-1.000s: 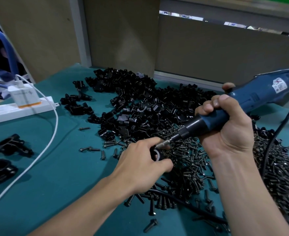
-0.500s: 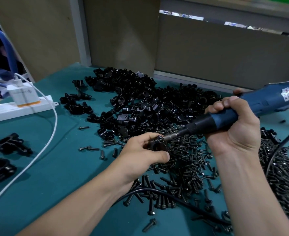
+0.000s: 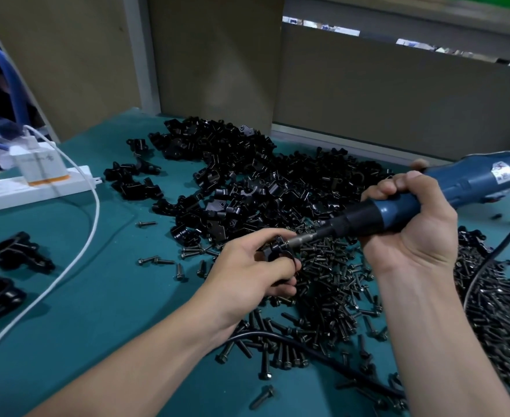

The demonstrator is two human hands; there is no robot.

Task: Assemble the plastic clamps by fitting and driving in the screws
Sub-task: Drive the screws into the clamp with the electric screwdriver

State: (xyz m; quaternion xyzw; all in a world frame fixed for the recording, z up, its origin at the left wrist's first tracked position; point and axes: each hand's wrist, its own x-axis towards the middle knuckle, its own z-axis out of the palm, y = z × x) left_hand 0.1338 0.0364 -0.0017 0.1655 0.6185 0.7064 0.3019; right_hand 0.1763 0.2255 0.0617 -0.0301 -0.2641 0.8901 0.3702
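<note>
The left hand (image 3: 247, 267) grips a black clamp (image 3: 273, 251), fingers curled round it; the right hand (image 3: 410, 227) is wrapped round a blue screwdriver (image 3: 473, 182), its bit touching the clamp; loose screws (image 3: 332, 284) cover the surface (image 3: 97, 326) beneath and between both hands; a heap of clamps (image 3: 247, 182) lies beyond the left hand.

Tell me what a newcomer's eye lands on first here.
The blue power screwdriver at centre right, held in the right hand, its bit set against a small black clamp pinched in the left hand. Behind them a heap of black clamp parts spreads across the teal table, with loose screws scattered under and right of the hands.
</note>
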